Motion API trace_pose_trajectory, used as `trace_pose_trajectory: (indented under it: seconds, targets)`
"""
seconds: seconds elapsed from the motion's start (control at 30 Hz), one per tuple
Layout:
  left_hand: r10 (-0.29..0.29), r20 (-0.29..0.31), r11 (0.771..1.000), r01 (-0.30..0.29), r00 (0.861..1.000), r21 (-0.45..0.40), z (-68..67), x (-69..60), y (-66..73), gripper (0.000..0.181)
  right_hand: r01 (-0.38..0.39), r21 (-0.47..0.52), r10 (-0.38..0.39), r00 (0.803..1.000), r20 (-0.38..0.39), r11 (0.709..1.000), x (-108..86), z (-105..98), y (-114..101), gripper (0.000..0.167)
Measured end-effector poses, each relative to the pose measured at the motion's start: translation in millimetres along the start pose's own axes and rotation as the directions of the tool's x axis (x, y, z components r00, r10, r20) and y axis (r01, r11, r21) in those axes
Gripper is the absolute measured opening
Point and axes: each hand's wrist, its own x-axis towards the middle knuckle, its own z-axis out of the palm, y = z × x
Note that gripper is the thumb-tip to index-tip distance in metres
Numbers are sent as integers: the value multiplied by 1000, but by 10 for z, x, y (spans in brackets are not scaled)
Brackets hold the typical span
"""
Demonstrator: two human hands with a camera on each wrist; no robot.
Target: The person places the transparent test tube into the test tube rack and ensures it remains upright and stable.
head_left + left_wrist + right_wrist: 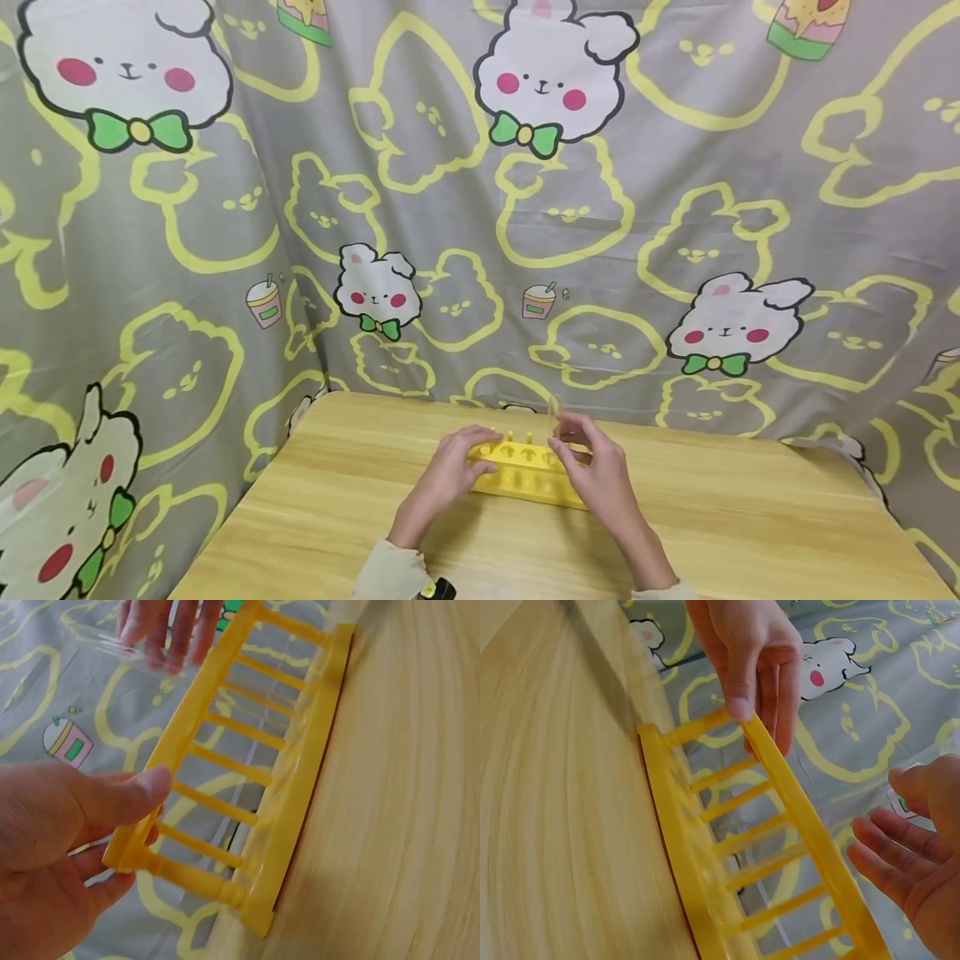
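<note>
A yellow plastic test tube rack [525,492] stands on the table, with a row of round holes and short pegs along its top. My left hand [456,462] grips the left end of its top bar; in the left wrist view the thumb [150,787] lies over the bar with fingers beneath. A clear test tube [97,641], faint and see-through, is at the fingers of my right hand [596,462], which holds it up by the rack's right part. In the right wrist view that hand [922,847] is beside the top bar, the tube barely visible.
The rack rests on a light wood-grain table [337,500]. A grey curtain [465,208] with rabbit and yellow outline prints hangs behind and to the left of the table. A small black object [442,588] shows at the left sleeve.
</note>
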Motion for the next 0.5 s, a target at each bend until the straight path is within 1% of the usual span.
trace_pose_trajectory:
  seconds: [0.1, 0.17, 0.27, 0.37, 0.5]
  targets:
    - [9, -6, 1000, -9, 1000, -29, -39, -40, -13, 55, 3, -15, -3, 1000, -1, 1000, -31, -96, -8, 31]
    - [21, -29, 998, -22, 999, -55, -81, -66, -27, 57, 15, -24, -15, 1000, -9, 1000, -48, -182, -14, 30]
    - [38, -81, 996, -44, 996, -78, -168, -93, -65, 57, 41, -61, -42, 999, -12, 997, -54, -328, 6, 30]
    - [38, -101, 996, -47, 994, -81, -258, -126, -156, 55, 46, -133, -48, 999, -11, 990, -84, -489, 63, 31]
    - [9, -89, 999, -13, 996, -48, -365, -198, -341, 54, 42, -244, -46, 999, -8, 969, -181, -697, 184, 32]
